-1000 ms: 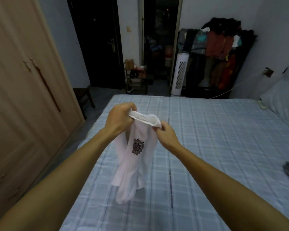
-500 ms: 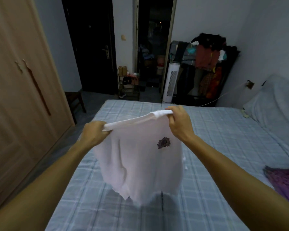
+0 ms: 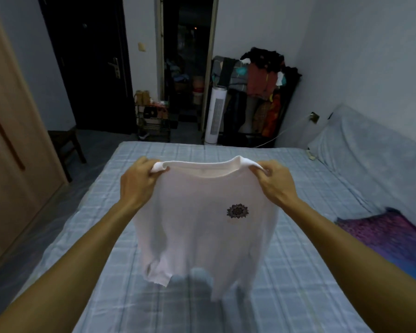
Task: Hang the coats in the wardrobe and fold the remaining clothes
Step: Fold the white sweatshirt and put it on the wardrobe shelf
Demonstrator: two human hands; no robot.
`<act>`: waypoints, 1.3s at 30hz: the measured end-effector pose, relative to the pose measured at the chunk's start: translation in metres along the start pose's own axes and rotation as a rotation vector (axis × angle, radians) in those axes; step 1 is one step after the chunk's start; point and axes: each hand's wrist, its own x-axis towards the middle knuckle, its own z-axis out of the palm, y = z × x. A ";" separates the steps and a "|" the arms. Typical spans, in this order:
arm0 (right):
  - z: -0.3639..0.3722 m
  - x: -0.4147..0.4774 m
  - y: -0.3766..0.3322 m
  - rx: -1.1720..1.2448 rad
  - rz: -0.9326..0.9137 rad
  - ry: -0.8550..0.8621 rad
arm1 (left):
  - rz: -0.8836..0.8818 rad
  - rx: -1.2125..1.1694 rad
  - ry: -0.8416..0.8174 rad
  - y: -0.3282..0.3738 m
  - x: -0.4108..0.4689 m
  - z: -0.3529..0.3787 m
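Note:
A white T-shirt (image 3: 197, 227) with a small dark flower print on its chest hangs spread out in the air above the bed (image 3: 298, 272). My left hand (image 3: 137, 186) grips its left shoulder at the collar. My right hand (image 3: 276, 183) pinches the right shoulder. The hem dangles just above the checked blue sheet. The wooden wardrobe (image 3: 12, 145) stands shut at the left edge.
A purple garment (image 3: 384, 234) lies on the bed at the right, beside a grey pillow (image 3: 370, 150). Beyond the bed stand a loaded clothes rack (image 3: 262, 92), a white tower fan (image 3: 215, 114), a shoe rack (image 3: 153, 121) and a dark stool (image 3: 66, 143).
My hands have moved apart and up, stretching the bunched shirt open by its shoulders until it hangs flat. The view has also shifted slightly left and down.

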 end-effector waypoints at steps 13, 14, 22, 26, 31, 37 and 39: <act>-0.058 -0.063 -0.018 0.265 0.050 0.396 | 0.242 0.247 0.109 0.071 -0.053 -0.081; -0.067 -0.072 -0.018 0.271 0.036 0.408 | 0.237 0.233 0.120 0.078 -0.062 -0.087; -0.127 -0.154 -0.006 0.265 -0.046 0.516 | 0.189 0.270 0.312 0.145 -0.142 -0.134; -0.153 -0.180 -0.004 0.260 -0.032 0.589 | 0.324 0.345 0.404 0.168 -0.160 -0.163; -0.170 -0.191 -0.004 0.186 -0.068 0.642 | 0.455 0.397 0.429 0.186 -0.163 -0.181; -0.165 -0.202 0.002 0.094 -0.105 0.682 | 0.521 0.388 0.364 0.164 -0.160 -0.163; -0.155 -0.206 0.010 0.056 -0.091 0.693 | 0.565 0.355 0.335 0.152 -0.157 -0.150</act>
